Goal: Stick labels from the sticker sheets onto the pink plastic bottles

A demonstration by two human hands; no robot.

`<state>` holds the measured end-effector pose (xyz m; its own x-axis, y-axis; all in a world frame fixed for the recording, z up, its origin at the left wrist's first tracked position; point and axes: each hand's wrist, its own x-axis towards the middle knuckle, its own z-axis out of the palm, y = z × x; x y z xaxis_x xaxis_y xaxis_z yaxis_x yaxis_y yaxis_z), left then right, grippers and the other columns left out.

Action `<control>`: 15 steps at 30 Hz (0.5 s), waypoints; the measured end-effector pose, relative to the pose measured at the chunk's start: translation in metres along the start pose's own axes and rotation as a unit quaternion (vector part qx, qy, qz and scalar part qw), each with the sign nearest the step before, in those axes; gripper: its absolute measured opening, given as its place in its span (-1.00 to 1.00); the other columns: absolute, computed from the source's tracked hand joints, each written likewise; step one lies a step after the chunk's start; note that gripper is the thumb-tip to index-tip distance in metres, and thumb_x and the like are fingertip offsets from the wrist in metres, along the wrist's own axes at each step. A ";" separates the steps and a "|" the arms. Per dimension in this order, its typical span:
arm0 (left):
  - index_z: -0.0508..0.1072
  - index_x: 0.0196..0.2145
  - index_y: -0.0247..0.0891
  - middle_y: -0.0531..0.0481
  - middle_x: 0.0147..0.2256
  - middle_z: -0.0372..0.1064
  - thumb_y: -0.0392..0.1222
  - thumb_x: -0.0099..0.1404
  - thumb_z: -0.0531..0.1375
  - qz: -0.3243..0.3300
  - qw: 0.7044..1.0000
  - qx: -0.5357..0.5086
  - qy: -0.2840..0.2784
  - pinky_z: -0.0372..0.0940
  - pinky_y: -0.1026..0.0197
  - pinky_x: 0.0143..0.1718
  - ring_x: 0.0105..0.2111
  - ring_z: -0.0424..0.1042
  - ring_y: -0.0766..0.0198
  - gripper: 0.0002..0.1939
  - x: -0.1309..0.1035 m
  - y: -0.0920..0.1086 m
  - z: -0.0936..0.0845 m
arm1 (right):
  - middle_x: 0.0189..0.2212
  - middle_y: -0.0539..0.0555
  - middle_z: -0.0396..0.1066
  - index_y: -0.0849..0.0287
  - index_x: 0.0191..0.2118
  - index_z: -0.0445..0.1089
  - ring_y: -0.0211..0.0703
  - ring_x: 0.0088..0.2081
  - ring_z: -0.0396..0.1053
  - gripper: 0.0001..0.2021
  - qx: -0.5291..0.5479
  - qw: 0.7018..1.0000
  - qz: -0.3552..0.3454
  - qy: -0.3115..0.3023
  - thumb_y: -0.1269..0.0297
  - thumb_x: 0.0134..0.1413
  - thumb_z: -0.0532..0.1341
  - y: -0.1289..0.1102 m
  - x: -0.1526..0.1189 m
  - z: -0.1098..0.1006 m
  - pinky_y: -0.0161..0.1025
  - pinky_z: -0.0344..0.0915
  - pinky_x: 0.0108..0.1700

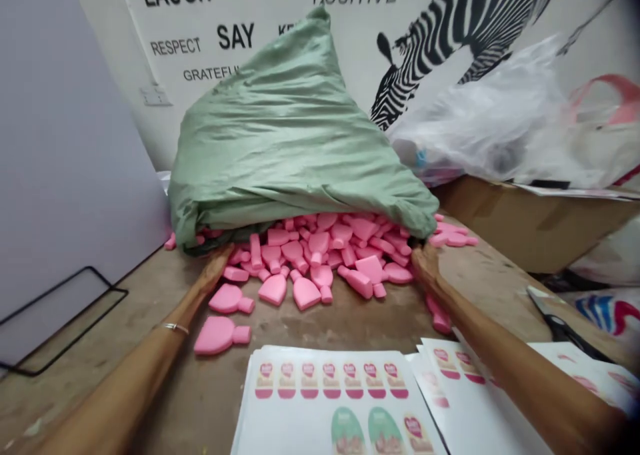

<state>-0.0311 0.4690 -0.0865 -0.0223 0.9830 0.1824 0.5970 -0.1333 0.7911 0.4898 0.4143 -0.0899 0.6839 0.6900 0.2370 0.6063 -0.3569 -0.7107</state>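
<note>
A large green cloth sack [280, 135] leans upside down on the table, its mouth turned toward me. Small pink plastic bottles [306, 290] spill out from under its edge in a heap. At the left end of the mouth, my left hand [218, 263] is closed on the sack's edge, its fingers partly hidden by the cloth. My right hand [425, 262] grips the right corner of the sack, beside the pile. One pink bottle [438, 315] lies under my right wrist, and a pink bottle [220, 335] lies near my left forearm.
Sticker sheets [300, 412] are stacked on the brown table in front of me, more sheets to their right. Scissors [563, 322] lie at the right edge. A cardboard box [500, 222] with plastic bags stands back right. A black wire frame [65, 322] is at left.
</note>
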 end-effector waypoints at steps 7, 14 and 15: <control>0.40 -0.03 -0.38 -0.17 0.08 0.33 0.10 0.23 -0.07 0.009 0.986 -0.145 -0.082 0.13 0.10 0.12 0.09 0.28 0.12 -0.42 -0.033 0.061 0.054 | -0.28 0.34 0.41 0.35 -0.11 0.37 0.07 -0.27 0.33 -0.52 0.065 0.997 -0.015 -0.033 0.14 0.13 -0.14 -0.017 -0.064 -0.007 -0.07 0.21 -0.25; 0.54 -0.29 -0.35 -0.16 -0.16 0.50 0.00 0.18 0.08 0.060 0.962 -0.185 -0.194 0.25 0.15 -0.04 -0.10 0.42 0.14 -0.62 -0.066 0.139 0.082 | -0.30 0.17 0.46 0.25 -0.09 0.39 -0.12 -0.32 0.35 -0.58 0.152 0.965 -0.123 -0.175 0.10 0.13 -0.04 -0.056 -0.122 -0.018 -0.21 0.26 -0.25; 0.54 -0.31 -0.37 -0.16 -0.20 0.51 0.00 0.18 0.08 0.064 0.962 -0.179 -0.198 0.26 0.16 -0.07 -0.14 0.44 0.15 -0.62 -0.071 0.144 0.075 | -0.31 0.16 0.46 0.26 -0.09 0.39 -0.13 -0.32 0.36 -0.57 0.166 0.957 -0.136 -0.193 0.09 0.14 -0.04 -0.061 -0.126 -0.020 -0.22 0.27 -0.25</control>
<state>0.1169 0.3900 -0.0293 0.3814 0.9178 0.1108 0.2589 -0.2211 0.9403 0.3748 0.3367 -0.0629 0.2788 0.9332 0.2268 0.5352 0.0451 -0.8435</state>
